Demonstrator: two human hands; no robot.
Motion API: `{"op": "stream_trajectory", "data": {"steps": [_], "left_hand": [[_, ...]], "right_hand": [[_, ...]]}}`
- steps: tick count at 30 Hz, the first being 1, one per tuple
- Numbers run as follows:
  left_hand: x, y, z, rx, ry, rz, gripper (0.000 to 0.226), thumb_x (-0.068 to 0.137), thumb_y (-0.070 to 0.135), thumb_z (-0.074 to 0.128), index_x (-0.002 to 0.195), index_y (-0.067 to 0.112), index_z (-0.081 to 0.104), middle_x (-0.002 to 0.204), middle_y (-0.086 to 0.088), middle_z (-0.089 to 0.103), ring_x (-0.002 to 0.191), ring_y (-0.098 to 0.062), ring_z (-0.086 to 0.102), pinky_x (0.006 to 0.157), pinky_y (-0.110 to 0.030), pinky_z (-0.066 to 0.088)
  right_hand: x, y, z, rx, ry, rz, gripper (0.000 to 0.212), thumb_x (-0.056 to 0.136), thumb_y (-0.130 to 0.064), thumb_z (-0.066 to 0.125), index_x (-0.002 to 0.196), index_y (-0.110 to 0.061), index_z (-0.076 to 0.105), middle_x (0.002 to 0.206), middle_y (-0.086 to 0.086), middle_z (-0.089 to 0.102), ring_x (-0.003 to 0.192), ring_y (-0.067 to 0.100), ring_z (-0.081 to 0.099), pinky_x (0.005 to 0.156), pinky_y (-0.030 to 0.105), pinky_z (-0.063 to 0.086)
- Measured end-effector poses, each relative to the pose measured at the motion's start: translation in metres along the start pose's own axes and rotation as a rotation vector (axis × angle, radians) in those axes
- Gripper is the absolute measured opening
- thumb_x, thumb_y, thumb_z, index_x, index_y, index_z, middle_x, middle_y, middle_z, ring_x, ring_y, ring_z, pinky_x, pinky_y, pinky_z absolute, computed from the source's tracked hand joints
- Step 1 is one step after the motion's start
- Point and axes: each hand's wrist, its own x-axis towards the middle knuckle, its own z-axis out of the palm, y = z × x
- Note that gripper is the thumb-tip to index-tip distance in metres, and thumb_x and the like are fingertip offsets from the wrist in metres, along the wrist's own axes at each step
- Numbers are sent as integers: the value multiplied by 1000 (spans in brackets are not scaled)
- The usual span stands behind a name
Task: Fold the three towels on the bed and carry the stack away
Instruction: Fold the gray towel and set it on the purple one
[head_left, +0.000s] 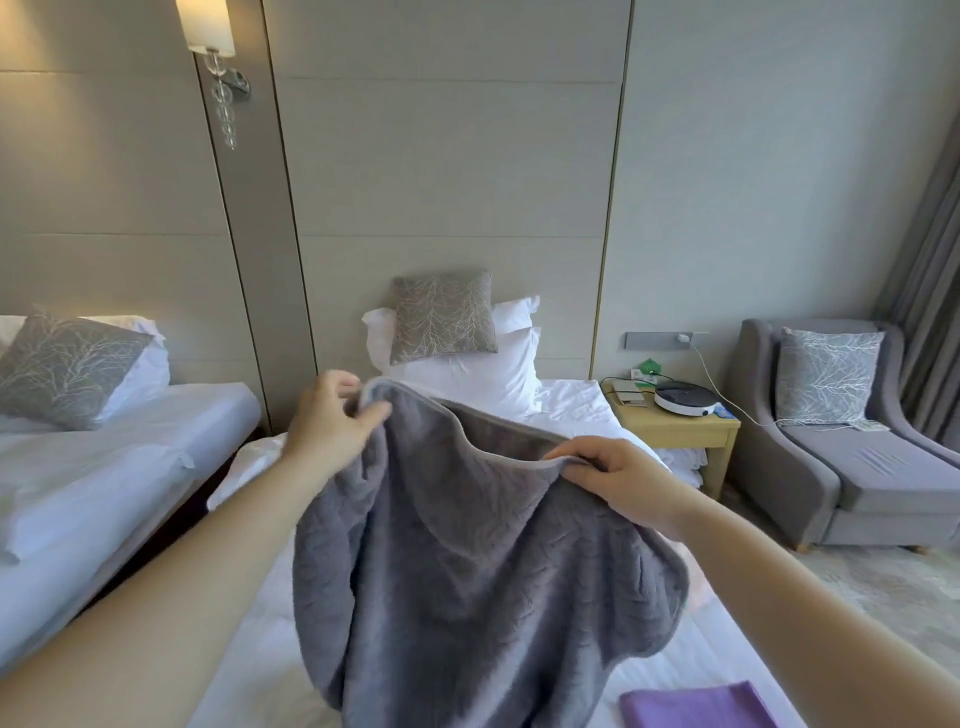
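Aloft, grey towel (467, 561), top edge pinched, both hands

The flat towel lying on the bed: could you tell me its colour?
The flat cloth towel is purple; head view shows it.

The left hand (327, 421) and right hand (618, 480) are bare, forearms (208, 561) unclothed.

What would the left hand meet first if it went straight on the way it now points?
Probably the white pillows at the bedhead; the left hand, gripping the grey towel, points that way, though depth is unclear.
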Motion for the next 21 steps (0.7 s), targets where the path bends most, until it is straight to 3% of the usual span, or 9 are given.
{"op": "stream_trajectory", "data": {"steps": [2, 4, 6, 8, 10, 14, 18, 21], "left_hand": [[-22, 9, 16, -96, -277, 150, 62, 71, 46, 78, 122, 27, 48, 127, 7, 53, 117, -10, 52, 101, -31, 40], [-42, 25, 29, -175, -613, 227, 78, 66, 63, 71, 132, 38, 38, 137, 25, 41, 126, 9, 40, 108, -26, 33], [-54, 35, 41, -183, -814, 258, 71, 73, 60, 67, 135, 40, 37, 136, 35, 37, 125, 22, 32, 111, -24, 31], [-56, 40, 48, -207, -917, 258, 55, 87, 42, 64, 137, 31, 43, 137, 27, 47, 127, 16, 37, 108, -20, 35], [-57, 43, 52, -209, -978, 259, 43, 92, 32, 61, 133, 30, 48, 131, 20, 56, 124, 11, 45, 102, -13, 37], [-60, 47, 58, -207, -1013, 225, 35, 90, 31, 65, 120, 44, 52, 128, 24, 57, 123, 12, 44, 104, -17, 35], [-58, 49, 62, -186, -998, 239, 22, 88, 32, 67, 107, 28, 58, 108, 19, 64, 112, -6, 57, 102, -31, 41], [-52, 49, 57, -183, -949, 264, 14, 88, 26, 66, 98, 17, 60, 94, 13, 63, 95, -4, 56, 96, -29, 42]], "right_hand": [[7, -15, 1, -72, -66, -27, 17, 92, -18, 59, 88, -33, 67, 84, -16, 67, 73, -13, 56, 68, 2, 40], [12, -27, 4, -129, -132, -50, 8, 91, -22, 61, 91, -28, 66, 85, -9, 69, 68, -10, 54, 65, 3, 39], [16, -35, 7, -133, -203, -72, 9, 91, -21, 60, 98, -21, 66, 88, -7, 69, 70, -9, 54, 66, 4, 39], [16, -40, 7, -122, -244, -77, 11, 91, -20, 61, 100, -19, 67, 88, -10, 67, 71, -11, 54, 67, 3, 39], [14, -39, 5, -111, -270, -57, 11, 92, -20, 60, 101, -19, 67, 92, -6, 68, 77, -6, 56, 72, 7, 42], [8, -30, 2, -26, -303, -12, 11, 92, -19, 61, 101, -18, 67, 86, -11, 66, 77, -3, 57, 72, 9, 43], [5, -22, 0, 45, -279, -10, 9, 89, -17, 64, 97, -20, 67, 86, -8, 65, 79, 4, 57, 77, 18, 45], [4, -16, -4, 51, -240, -2, 18, 82, -17, 72, 92, -31, 67, 91, 1, 65, 81, 14, 57, 82, 30, 47]]}}
